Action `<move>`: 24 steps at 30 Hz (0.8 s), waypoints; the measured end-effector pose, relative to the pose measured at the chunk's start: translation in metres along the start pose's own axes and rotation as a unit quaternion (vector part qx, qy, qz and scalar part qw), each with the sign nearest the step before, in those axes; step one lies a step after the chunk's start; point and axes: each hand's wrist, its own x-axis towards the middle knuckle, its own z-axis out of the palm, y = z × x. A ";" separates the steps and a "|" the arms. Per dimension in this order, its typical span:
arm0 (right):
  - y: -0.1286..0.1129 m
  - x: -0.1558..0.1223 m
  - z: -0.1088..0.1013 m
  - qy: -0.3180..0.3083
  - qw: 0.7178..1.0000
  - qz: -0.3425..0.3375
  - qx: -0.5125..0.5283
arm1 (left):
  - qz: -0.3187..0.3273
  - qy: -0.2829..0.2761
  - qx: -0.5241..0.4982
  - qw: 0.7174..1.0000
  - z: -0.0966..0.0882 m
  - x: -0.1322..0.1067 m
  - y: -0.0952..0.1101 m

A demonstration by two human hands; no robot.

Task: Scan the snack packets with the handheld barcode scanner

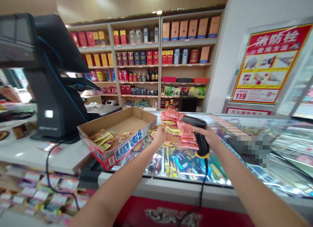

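Observation:
My right hand [209, 137] is wrapped around the grip of a black and yellow barcode scanner [202, 144], its head tilted to the left over the packets. A cable hangs from the scanner's lower end. My left hand [159, 136] is closed at the edge of a yellow-and-brown snack packet [173, 131]; its fingertips are partly hidden. Pinkish-red packets [187, 132] lie in a pile beside it on the glass freezer top [156, 170]. To the left, an open cardboard box [132, 119] holds more of the yellow-and-brown packets [104, 139].
A black point-of-sale terminal [56, 90] stands on the white counter [61, 155] at left. Colourful frozen goods [190, 162] show through the freezer glass. A dark flat object [241, 150] lies at right. Shelves [160, 57] with boxed bottles line the back wall.

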 end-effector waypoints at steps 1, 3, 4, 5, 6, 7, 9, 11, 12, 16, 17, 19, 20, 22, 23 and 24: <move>0.000 -0.007 -0.005 0.008 1.000 -0.003 -0.002 | 0.025 0.000 0.083 0.996 0.000 -0.004 0.005; 0.003 -0.022 -0.012 0.022 1.000 -0.005 -0.002 | 0.068 -0.009 0.203 0.977 -0.004 -0.012 0.013; 0.005 -0.029 -0.015 0.026 1.000 -0.001 -0.002 | 0.082 -0.021 0.245 0.966 -0.007 -0.017 0.016; 0.007 -0.036 -0.017 0.027 1.000 0.003 0.001 | 0.091 -0.035 0.285 0.953 -0.012 -0.022 0.018; 0.009 -0.042 -0.018 0.028 1.000 0.007 0.005 | 0.097 -0.047 0.323 0.940 -0.017 -0.026 0.021; 0.012 -0.047 -0.019 0.029 0.999 0.010 0.009 | 0.103 -0.056 0.358 0.926 -0.024 -0.031 0.024; 0.018 -0.055 -0.018 0.031 0.999 0.014 0.018 | 0.119 -0.061 0.409 0.903 -0.044 -0.036 0.031; 0.024 -0.059 -0.016 0.031 0.999 0.024 0.030 | 0.136 -0.049 0.440 0.887 -0.073 -0.034 0.039; 0.028 -0.060 -0.015 0.031 0.998 0.027 0.038 | 0.137 -0.037 0.453 0.880 -0.091 -0.030 0.043; 0.040 -0.053 -0.006 0.037 0.995 0.014 0.094 | 0.098 -0.005 0.508 0.856 -0.174 0.003 0.040; 0.042 -0.050 -0.002 0.040 0.993 0.011 0.110 | 0.081 -0.019 0.522 0.849 -0.193 0.012 0.034; 0.045 -0.044 0.008 0.046 0.990 0.014 0.132 | 0.036 -0.087 0.543 0.835 -0.222 0.029 0.018; 0.046 -0.041 0.015 0.048 0.989 0.019 0.138 | 0.016 -0.121 0.540 0.833 -0.230 0.036 0.009; 0.047 -0.035 0.029 0.043 0.989 0.024 0.142 | -0.012 -0.158 0.519 0.840 -0.235 0.046 -0.008; 0.048 -0.032 0.036 0.034 0.990 0.018 0.137 | -0.019 -0.160 0.503 0.849 -0.233 0.048 -0.015; 0.048 -0.030 0.042 0.016 0.992 0.008 0.121 | -0.028 -0.156 0.485 0.860 -0.229 0.050 -0.021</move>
